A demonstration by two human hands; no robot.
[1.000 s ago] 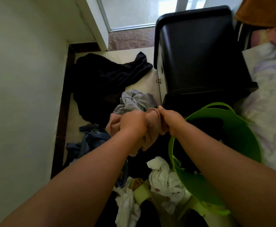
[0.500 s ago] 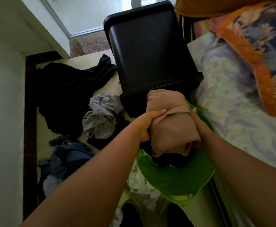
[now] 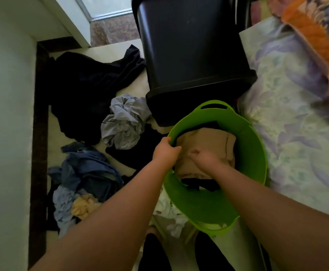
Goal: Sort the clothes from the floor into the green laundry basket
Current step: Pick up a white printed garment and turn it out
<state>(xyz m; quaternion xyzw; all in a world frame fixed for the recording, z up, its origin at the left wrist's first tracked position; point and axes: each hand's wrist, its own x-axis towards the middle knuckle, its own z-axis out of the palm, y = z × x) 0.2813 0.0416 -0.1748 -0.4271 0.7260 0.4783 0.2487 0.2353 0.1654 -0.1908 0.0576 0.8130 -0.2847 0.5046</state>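
Note:
The green laundry basket (image 3: 255, 153) stands on the floor beside the bed. A folded tan garment (image 3: 208, 139) lies inside it on top of dark clothes (image 3: 198, 184). My left hand (image 3: 165, 151) grips the basket's near-left rim, thumb outside and fingers inside. My right hand (image 3: 204, 158) rests on the tan garment and presses it down. On the floor to the left lie a crumpled grey shirt (image 3: 124, 122), a large black garment (image 3: 89, 89), a blue denim heap (image 3: 87, 173) and a white cloth (image 3: 169, 214).
A tall black bin (image 3: 189, 51) stands right behind the basket. A bed with a pale flowered sheet (image 3: 296, 114) and an orange-edged pillow (image 3: 320, 30) fills the right side. A wall (image 3: 3, 114) closes off the left, with a glass door at the back.
Both hands carried the tan garment from above the floor pile over to the basket and lowered it in. My left hand let go of it and took the rim.

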